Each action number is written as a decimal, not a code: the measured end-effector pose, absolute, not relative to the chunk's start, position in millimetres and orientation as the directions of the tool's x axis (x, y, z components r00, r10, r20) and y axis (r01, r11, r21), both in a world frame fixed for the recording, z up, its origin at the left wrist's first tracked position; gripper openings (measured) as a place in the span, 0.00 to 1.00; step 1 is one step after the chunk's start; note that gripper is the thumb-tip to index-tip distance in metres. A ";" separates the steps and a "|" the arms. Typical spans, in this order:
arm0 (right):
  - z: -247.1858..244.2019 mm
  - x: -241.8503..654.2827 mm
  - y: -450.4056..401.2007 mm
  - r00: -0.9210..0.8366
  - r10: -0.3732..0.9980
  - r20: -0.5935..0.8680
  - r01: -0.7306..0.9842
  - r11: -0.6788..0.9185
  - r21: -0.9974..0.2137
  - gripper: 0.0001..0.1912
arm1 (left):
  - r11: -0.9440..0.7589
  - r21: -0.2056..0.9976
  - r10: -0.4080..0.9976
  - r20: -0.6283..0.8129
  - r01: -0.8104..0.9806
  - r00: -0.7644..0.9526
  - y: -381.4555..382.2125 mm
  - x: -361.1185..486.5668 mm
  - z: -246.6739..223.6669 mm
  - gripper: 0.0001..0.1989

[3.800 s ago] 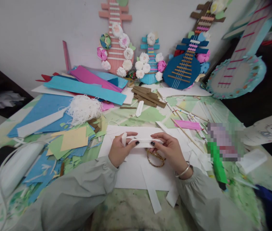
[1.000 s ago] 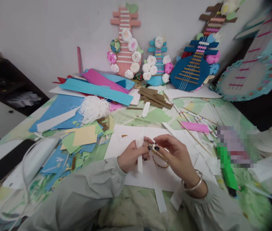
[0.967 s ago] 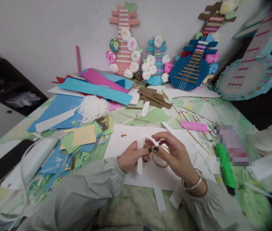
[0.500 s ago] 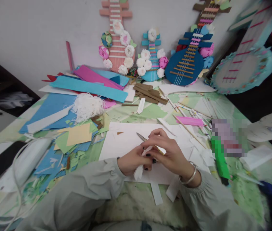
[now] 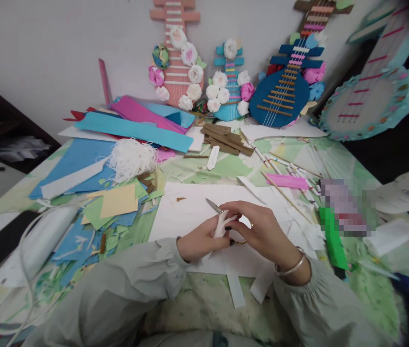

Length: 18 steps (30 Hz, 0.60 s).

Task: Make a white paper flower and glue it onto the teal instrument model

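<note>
A white crepe-like paper strip (image 5: 221, 225), bunched and folded, stands up between my two hands. My left hand (image 5: 200, 239) is closed round its lower part. The thumb and fingers of my right hand (image 5: 264, 232) pinch its upper edge from the right. A pair of scissors (image 5: 213, 206) lies on the white sheet (image 5: 173, 217), blade tips to the upper left; my right hand covers most of its gold-coloured handles. Two loose white strips (image 5: 236, 287) hang over the sheet's front edge below my hands.
Paper scraps (image 5: 117, 202) and a tangle of white string (image 5: 132, 159) lie to the left. Brown strips (image 5: 226, 139) and thin rolled sticks (image 5: 300, 178) lie behind. Decorated paper lutes (image 5: 280, 99) lean against the wall. A green object (image 5: 334, 241) is at right.
My right hand has shifted slightly right and lower, its fingers spreading from my left hand. The white paper strip now shows upright and more unfolded between them. The scissors have stayed put.
</note>
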State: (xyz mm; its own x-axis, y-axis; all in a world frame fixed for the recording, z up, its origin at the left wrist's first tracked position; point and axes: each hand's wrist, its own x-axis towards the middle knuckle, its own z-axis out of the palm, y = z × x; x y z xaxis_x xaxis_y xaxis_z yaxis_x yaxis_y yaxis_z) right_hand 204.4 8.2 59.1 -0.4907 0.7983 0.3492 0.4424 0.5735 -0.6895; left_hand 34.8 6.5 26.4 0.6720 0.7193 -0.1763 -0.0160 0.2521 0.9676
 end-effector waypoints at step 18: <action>41.8 191.9 13.3 -0.440 0.773 0.456 0.437 0.629 -0.643 0.02 | -0.275 0.909 0.776 0.017 0.314 0.631 26.1 -2.2 33.5 0.13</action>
State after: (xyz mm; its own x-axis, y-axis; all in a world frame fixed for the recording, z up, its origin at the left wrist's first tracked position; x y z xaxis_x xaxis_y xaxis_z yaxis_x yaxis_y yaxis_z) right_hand 191.9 13.3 41.8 -0.4404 0.7731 0.4564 0.4374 0.6287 -0.6429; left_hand -2.2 26.1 33.5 0.6311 0.7756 0.0167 0.3136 -0.2747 0.9090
